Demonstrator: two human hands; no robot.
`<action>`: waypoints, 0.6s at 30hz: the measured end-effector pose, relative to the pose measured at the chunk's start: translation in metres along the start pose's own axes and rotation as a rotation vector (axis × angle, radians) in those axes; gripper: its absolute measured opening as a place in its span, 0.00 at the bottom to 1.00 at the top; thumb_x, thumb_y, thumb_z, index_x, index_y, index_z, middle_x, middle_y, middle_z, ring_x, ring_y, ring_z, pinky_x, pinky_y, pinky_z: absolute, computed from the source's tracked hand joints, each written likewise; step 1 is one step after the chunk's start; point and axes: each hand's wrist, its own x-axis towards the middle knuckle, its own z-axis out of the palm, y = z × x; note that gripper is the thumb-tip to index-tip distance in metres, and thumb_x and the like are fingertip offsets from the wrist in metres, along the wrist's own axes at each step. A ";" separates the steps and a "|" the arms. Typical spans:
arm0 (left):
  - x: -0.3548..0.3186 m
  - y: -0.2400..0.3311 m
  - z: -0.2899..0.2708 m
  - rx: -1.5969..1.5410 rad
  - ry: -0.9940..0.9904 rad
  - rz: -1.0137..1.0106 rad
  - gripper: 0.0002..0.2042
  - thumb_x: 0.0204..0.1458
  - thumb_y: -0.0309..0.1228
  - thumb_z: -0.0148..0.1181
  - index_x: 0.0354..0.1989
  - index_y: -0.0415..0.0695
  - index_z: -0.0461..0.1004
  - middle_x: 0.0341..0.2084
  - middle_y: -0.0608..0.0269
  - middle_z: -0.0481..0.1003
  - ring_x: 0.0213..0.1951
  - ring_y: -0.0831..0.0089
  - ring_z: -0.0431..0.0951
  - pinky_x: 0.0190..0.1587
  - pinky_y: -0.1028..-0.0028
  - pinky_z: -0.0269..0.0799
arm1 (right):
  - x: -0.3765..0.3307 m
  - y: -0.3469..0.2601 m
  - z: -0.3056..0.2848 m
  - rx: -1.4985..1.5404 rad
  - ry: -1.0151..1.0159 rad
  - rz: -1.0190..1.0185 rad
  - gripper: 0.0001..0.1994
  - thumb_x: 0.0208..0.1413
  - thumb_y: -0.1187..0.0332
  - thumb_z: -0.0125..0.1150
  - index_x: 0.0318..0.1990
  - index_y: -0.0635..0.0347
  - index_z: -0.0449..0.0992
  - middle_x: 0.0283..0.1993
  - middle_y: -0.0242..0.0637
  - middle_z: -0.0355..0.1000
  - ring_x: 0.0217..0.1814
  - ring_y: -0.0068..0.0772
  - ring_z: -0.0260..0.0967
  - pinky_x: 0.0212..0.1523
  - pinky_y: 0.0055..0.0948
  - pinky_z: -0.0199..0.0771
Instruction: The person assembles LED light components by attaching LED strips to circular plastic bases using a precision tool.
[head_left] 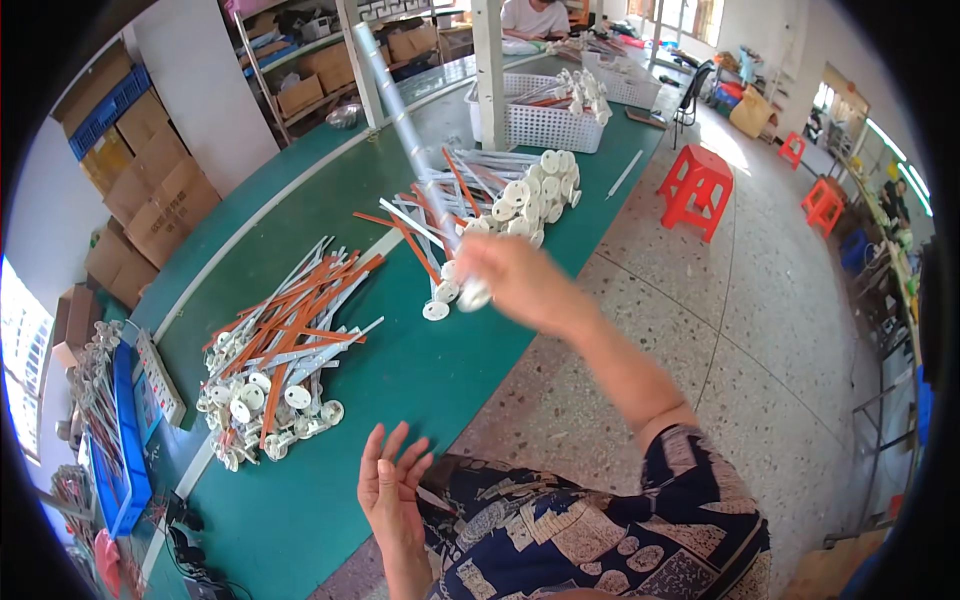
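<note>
My right hand (520,283) is closed around the lower end of a long pale strip (405,130), slightly blurred, which it holds up at a slant over the green table (410,370). A white round piece shows just under my fingers. Behind that hand lies a heap of similar strips with white round discs (535,200), some strips orange. My left hand (393,490) hovers at the table's front edge with its fingers apart and nothing in it. Farther left is a second heap of orange and pale strips (300,320), its white discs towards me.
A white basket (545,130) with more such pieces stands behind a post (490,75). A single white strip (624,174) lies near the edge. To the left are a power strip (160,378) and a blue tray (128,440). Red stools (697,185) stand on the floor. Another person (535,18) sits far off.
</note>
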 end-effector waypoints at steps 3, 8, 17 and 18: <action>0.001 0.000 -0.008 0.044 0.091 0.013 0.23 0.68 0.34 0.52 0.68 0.36 0.61 0.59 0.41 0.71 0.53 0.54 0.79 0.54 0.62 0.80 | 0.044 0.029 -0.074 -0.343 -0.033 0.015 0.14 0.61 0.62 0.54 0.31 0.65 0.73 0.26 0.43 0.72 0.32 0.41 0.73 0.37 0.40 0.71; 0.009 -0.005 -0.021 0.000 0.118 0.015 0.22 0.68 0.32 0.52 0.67 0.34 0.61 0.58 0.41 0.71 0.53 0.54 0.79 0.55 0.61 0.80 | 0.111 0.067 -0.125 -0.835 -0.011 0.073 0.10 0.54 0.67 0.57 0.29 0.65 0.77 0.28 0.51 0.75 0.34 0.52 0.76 0.36 0.46 0.72; 0.012 -0.001 -0.026 -0.054 0.123 0.007 0.23 0.67 0.28 0.53 0.67 0.33 0.60 0.60 0.39 0.70 0.53 0.53 0.79 0.55 0.61 0.80 | 0.141 0.010 -0.055 -1.079 -0.252 0.241 0.14 0.46 0.70 0.62 0.41 0.62 0.84 0.43 0.47 0.82 0.48 0.49 0.81 0.47 0.44 0.80; 0.011 0.000 -0.026 -0.061 0.118 0.012 0.23 0.67 0.28 0.53 0.67 0.33 0.60 0.60 0.39 0.70 0.53 0.52 0.79 0.55 0.61 0.80 | 0.145 0.014 -0.047 -1.108 -0.271 0.249 0.15 0.46 0.70 0.62 0.43 0.60 0.84 0.46 0.45 0.82 0.51 0.46 0.80 0.48 0.44 0.80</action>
